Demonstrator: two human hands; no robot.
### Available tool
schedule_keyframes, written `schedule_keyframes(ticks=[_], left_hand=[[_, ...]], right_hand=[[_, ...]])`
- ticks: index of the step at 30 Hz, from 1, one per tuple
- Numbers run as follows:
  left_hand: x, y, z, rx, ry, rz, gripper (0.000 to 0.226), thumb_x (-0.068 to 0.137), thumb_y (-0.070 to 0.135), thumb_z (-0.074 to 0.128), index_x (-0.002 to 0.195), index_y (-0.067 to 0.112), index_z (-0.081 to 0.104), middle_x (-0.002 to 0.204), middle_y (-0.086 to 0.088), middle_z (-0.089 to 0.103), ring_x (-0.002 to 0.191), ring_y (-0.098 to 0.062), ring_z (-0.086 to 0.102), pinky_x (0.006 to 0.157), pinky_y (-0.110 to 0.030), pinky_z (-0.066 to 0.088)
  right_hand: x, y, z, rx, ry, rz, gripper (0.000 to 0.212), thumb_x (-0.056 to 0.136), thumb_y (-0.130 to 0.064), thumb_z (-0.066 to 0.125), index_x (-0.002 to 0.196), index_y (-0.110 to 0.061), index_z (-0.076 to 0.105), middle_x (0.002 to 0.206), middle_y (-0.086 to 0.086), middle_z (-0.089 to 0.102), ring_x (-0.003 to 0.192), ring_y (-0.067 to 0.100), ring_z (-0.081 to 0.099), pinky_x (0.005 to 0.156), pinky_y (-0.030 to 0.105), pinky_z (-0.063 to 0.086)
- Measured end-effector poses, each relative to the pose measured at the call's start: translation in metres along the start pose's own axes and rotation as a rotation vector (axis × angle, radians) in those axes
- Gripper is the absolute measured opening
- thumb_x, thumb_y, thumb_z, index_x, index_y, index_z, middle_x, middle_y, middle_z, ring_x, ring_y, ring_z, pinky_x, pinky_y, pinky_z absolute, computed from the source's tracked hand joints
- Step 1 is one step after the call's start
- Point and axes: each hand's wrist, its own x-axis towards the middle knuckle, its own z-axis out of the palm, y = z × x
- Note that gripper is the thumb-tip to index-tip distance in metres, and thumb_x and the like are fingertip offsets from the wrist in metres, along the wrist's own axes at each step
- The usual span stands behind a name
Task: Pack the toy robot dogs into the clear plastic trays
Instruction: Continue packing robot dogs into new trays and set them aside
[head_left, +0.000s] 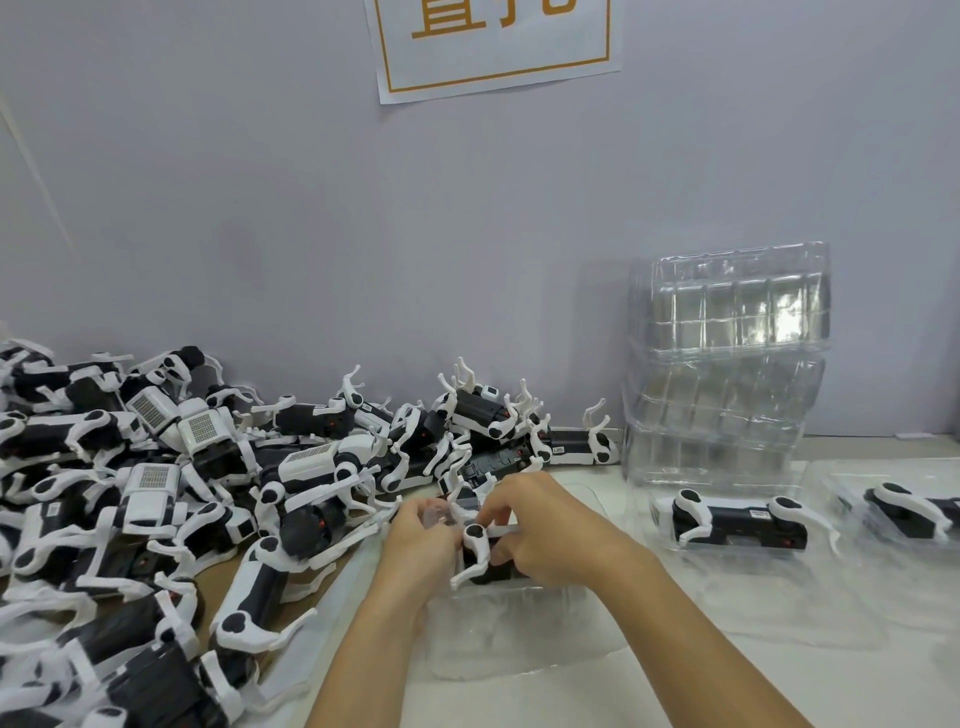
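Observation:
A black-and-white toy robot dog (480, 553) lies in a clear plastic tray (519, 634) in front of me. My left hand (423, 540) grips its left end, fingers curled near a white leg. My right hand (540, 525) curls over the dog's body from the right and pinches a white leg at the top. Both hands hide much of the dog. A large heap of loose toy dogs (156, 493) covers the table's left side.
A tall stack of clear trays (727, 364) leans against the wall at the right. In front of it lie two trays that each hold a packed dog (737, 522), (914, 512). A printed paper sign (493, 41) hangs on the grey wall.

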Motion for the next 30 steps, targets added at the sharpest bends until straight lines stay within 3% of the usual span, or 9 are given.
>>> schedule_keyframes(ticks=[5, 11, 14, 17, 19, 21, 25, 30], left_hand=[[0.001, 0.004, -0.002, 0.0, -0.023, -0.02, 0.035, 0.079, -0.004, 0.071, 0.1, 0.02, 0.057, 0.11, 0.001, 0.063, 0.099, -0.016, 0.062, 0.078, -0.029, 0.048], [-0.004, 0.015, -0.004, 0.154, -0.023, 0.0, 0.036, 0.081, -0.003, 0.072, 0.11, 0.012, 0.058, 0.113, -0.002, 0.061, 0.103, -0.017, 0.059, 0.064, -0.019, 0.042], [-0.012, 0.019, -0.005, 0.242, -0.026, 0.102, 0.028, 0.089, 0.011, 0.07, 0.111, 0.021, 0.056, 0.106, 0.003, 0.06, 0.089, -0.007, 0.058, 0.059, -0.015, 0.038], [-0.016, 0.023, -0.009, 0.323, -0.081, 0.186, 0.014, 0.09, 0.023, 0.07, 0.101, 0.025, 0.061, 0.095, 0.001, 0.067, 0.076, -0.002, 0.061, 0.062, -0.019, 0.042], [-0.018, 0.024, -0.011, 0.398, -0.137, 0.217, 0.005, 0.089, 0.023, 0.072, 0.093, 0.022, 0.068, 0.105, 0.005, 0.07, 0.095, 0.0, 0.063, 0.08, -0.021, 0.046], [-0.018, 0.024, -0.011, 0.455, -0.15, 0.212, 0.003, 0.09, 0.024, 0.072, 0.087, 0.023, 0.072, 0.116, 0.008, 0.069, 0.114, -0.009, 0.059, 0.1, -0.032, 0.043], [-0.016, 0.021, -0.01, 0.498, -0.101, 0.158, 0.008, 0.091, 0.029, 0.07, 0.085, 0.025, 0.071, 0.123, 0.003, 0.066, 0.119, -0.015, 0.057, 0.101, -0.034, 0.04], [-0.013, 0.02, -0.007, 0.503, -0.09, 0.123, 0.01, 0.093, 0.031, 0.068, 0.085, 0.025, 0.07, 0.124, 0.003, 0.063, 0.115, -0.015, 0.056, 0.091, -0.03, 0.036]], right_hand=[[0.0, 0.0, -0.001, 0.015, -0.006, -0.002, 0.026, 0.078, -0.013, 0.076, 0.096, -0.031, 0.075, 0.097, -0.008, 0.056, 0.087, 0.015, 0.055, 0.061, 0.025, 0.046], [0.0, 0.0, 0.0, 0.011, -0.013, -0.003, 0.029, 0.077, -0.011, 0.078, 0.096, -0.032, 0.076, 0.097, -0.008, 0.054, 0.079, 0.009, 0.052, 0.055, 0.023, 0.037], [0.0, 0.001, -0.002, 0.028, -0.007, 0.0, 0.03, 0.077, -0.012, 0.08, 0.097, -0.033, 0.076, 0.095, -0.008, 0.057, 0.069, 0.004, 0.049, 0.053, 0.021, 0.036], [0.001, 0.001, -0.002, 0.022, -0.002, 0.007, 0.03, 0.078, -0.013, 0.08, 0.1, -0.032, 0.076, 0.093, -0.01, 0.055, 0.071, 0.004, 0.051, 0.054, 0.021, 0.038], [0.0, 0.0, -0.002, 0.016, -0.001, -0.002, 0.027, 0.078, -0.015, 0.081, 0.099, -0.031, 0.076, 0.089, -0.013, 0.054, 0.071, 0.003, 0.05, 0.055, 0.02, 0.037], [-0.002, 0.001, -0.005, 0.016, -0.019, -0.004, 0.025, 0.078, -0.02, 0.081, 0.099, -0.033, 0.075, 0.085, -0.014, 0.053, 0.07, 0.004, 0.05, 0.056, 0.021, 0.038], [-0.008, 0.008, -0.03, 0.032, -0.028, 0.05, 0.027, 0.082, -0.027, 0.079, 0.107, -0.036, 0.072, 0.092, -0.018, 0.057, 0.085, 0.004, 0.055, 0.07, 0.02, 0.043], [-0.02, 0.024, -0.07, -0.051, 0.032, 0.184, 0.011, 0.083, -0.033, 0.078, 0.093, -0.028, 0.077, 0.091, -0.013, 0.064, 0.08, 0.0, 0.056, 0.062, 0.015, 0.039]])
